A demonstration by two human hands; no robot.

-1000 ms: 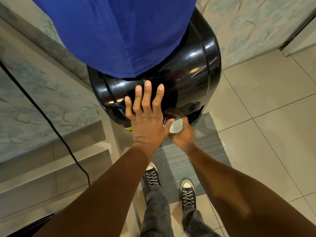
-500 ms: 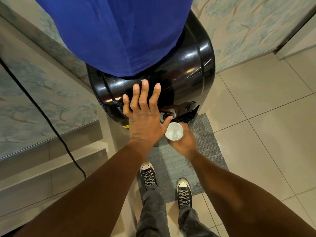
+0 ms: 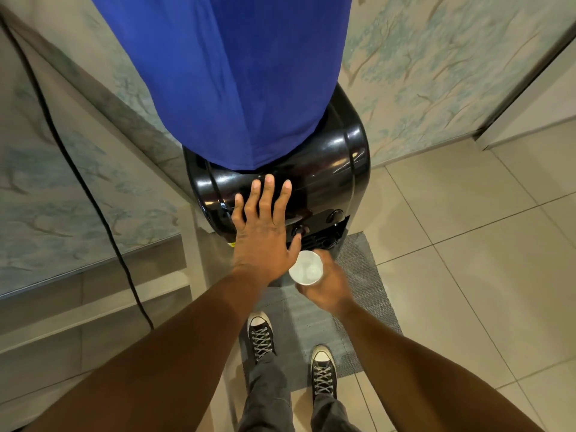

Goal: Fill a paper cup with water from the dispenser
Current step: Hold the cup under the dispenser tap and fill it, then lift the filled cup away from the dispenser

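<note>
**Q:** Wrapped round what, that right hand [image 3: 327,283]?

**A:** Round the paper cup [image 3: 306,268], fingers curled about its wall from the side and below. It sits upright, mouth up, just in front of the dispenser [image 3: 327,179] and out of its recess. The left hand [image 3: 263,226] lies flat on the black front, fingers spread and holding nothing, thumb near a button [image 3: 298,230].

**Q:** How will the cup handle?

**A:** Thin paper, I'd judge: light, and the wall buckles if squeezed. There seems to be water in it, though I can't read the level. Best held mid-wall with an easy grip, kept level.

**Q:** Only the head view, so what surrounds it?

**A:** A blue cover [image 3: 233,73] drapes the bottle above. Below lies a grey mat [image 3: 367,275], with both shoes [image 3: 260,335] at its near edge. A black cable [image 3: 93,198] runs down the left wall, well apart. Closest to the cup is the left thumb, just beside the rim.
</note>
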